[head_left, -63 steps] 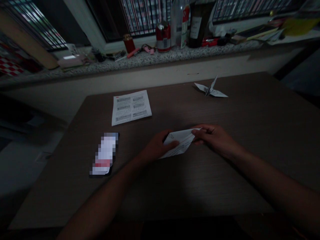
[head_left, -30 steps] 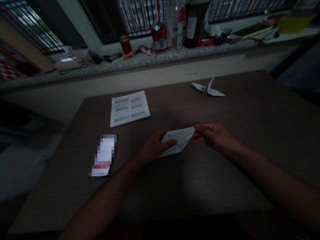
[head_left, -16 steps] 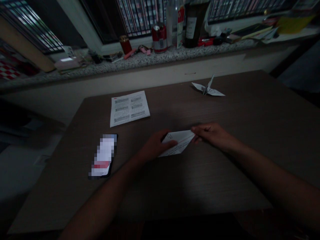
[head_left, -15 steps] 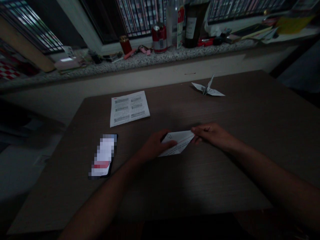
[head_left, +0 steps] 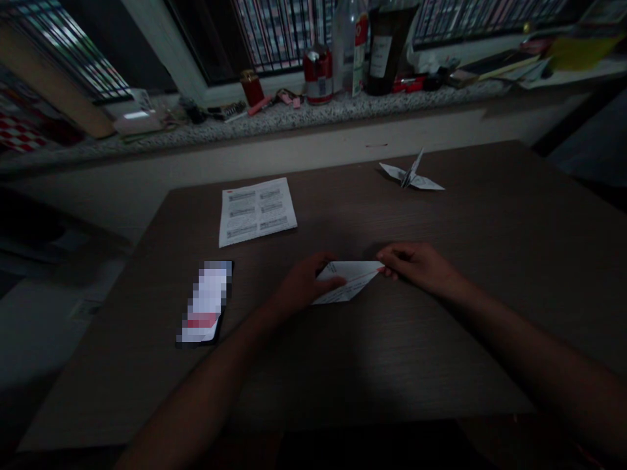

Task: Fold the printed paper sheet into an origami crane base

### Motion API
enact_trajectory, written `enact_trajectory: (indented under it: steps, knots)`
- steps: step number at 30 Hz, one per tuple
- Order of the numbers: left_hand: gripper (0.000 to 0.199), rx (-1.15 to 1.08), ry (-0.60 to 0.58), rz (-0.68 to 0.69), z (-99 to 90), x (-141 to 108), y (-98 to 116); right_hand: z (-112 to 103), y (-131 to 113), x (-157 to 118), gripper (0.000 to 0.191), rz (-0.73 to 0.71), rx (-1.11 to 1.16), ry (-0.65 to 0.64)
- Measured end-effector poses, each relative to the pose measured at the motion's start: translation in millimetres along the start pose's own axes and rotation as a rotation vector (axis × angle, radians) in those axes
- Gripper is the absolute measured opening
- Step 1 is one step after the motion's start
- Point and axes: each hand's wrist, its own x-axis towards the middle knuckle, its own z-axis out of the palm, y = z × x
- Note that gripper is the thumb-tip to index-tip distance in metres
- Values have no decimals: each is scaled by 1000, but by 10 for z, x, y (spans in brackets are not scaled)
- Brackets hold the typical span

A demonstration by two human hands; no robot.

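A folded piece of printed paper point(head_left: 356, 273) is held between both hands, low over the middle of the brown table. My left hand point(head_left: 309, 282) grips its left end, thumb laid across the top face and the fingers mostly hidden behind. At the paper's pointed right corner, my right hand point(head_left: 405, 261) pinches the tip between thumb and fingers. A reddish line runs along a fold towards that tip. Beyond my right hand stands a folded paper crane point(head_left: 410, 176) with its wings spread.
A printed sheet point(head_left: 258, 212) lies flat at the back left of the table point(head_left: 441, 359). Nearer me on the left is a phone point(head_left: 206, 303) with a lit, blurred screen. Along the stone windowsill point(head_left: 274, 119) stand a red can point(head_left: 318, 75), bottles and small clutter.
The right tip of the folded paper sits slightly lower, and its top edge now looks level. Both hands keep their hold. The whole view has shifted a little.
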Motion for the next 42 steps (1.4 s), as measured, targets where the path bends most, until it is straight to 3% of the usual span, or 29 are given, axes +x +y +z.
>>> enact_trajectory:
  steps: [5, 10, 15, 22, 26, 33, 37, 42]
  knots:
    - [42, 107, 11, 28, 44, -5, 18, -12, 57, -14, 32, -79, -197, 75]
    - [46, 424, 179, 254, 118, -10, 3, -54, 125, 14, 25, -159, -395, 59]
    - [27, 729, 59, 401, 196, -152, 13, -70, 156, 9, 22, -229, -466, 35]
    - [46, 780, -1, 472, 263, -425, -74, -83, 202, 1, 22, -359, -605, 8]
    - [51, 794, -16, 472, 277, -454, -127, -34, 117, -71, 29, -435, -815, 3]
    - [42, 742, 19, 487, 333, -421, -135, 416, -184, -208, 50, -588, -1020, 25]
    - [37, 734, 11, 465, 321, -417, -108, 633, -122, -171, 63, -588, -1049, -37]
    - [40, 729, 24, 491, 312, -409, -156, 642, 1, -156, 69, -530, -1043, -89]
